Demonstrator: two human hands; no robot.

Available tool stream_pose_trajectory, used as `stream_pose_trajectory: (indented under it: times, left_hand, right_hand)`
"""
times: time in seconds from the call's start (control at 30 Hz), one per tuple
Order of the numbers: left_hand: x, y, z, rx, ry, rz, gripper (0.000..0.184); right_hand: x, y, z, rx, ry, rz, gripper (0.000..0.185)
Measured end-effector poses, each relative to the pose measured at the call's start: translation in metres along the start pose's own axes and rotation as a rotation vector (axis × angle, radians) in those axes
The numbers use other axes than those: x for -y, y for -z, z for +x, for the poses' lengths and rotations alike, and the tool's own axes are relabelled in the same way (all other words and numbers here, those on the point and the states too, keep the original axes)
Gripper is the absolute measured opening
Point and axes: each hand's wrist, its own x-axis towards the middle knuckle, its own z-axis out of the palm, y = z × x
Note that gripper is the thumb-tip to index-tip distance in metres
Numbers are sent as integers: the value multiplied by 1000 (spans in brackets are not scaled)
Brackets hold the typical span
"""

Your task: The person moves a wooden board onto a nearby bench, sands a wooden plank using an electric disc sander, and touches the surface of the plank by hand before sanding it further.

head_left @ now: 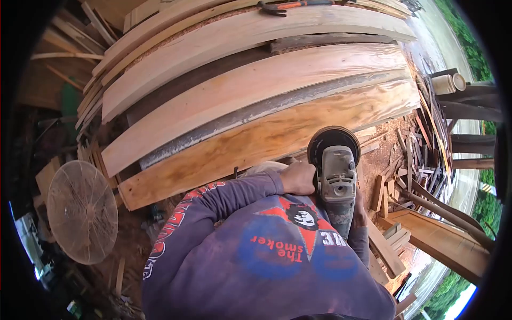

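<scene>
An angle grinder (pixel 340 178) with a grey, dusty body and a dark round disc (pixel 314 140) is held in front of my chest, the disc end pointing away from me. My left hand (pixel 298 177) is closed in a fist at the left side of its head; the grip inside is hidden. Around the right side of the body wraps my right hand (pixel 361 208), mostly hidden behind the tool. Beyond the disc lies a brown-grained wooden board (pixel 256 141); whether the disc touches it I cannot tell. A paler plank (pixel 250 93) lies behind that board.
A hammer (pixel 290 6) with an orange-and-black handle rests on the far planks. To the left stands a round fan (pixel 82 212) with a wire guard. Scrap wood (pixel 392 248) and offcuts litter the sawdust-covered ground at right, near a thick wooden beam (pixel 437 240).
</scene>
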Motion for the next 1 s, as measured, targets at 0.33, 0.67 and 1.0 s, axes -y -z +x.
stream_pose_trajectory:
  times: [0.33, 0.67, 1.0]
  left_hand:
    - [28, -38, -9, -285, 54, -185, 30]
    - [42, -47, -41, -547, 290, -193, 27]
    - [67, -28, -141, -881, 798, -324, 30]
  right_hand:
    - [-25, 93, -55, 133, -128, -460, 72]
    - [4, 58, -25, 122, -139, -1150, 54]
    - [32, -72, 46, 417, 37, -1606, 44]
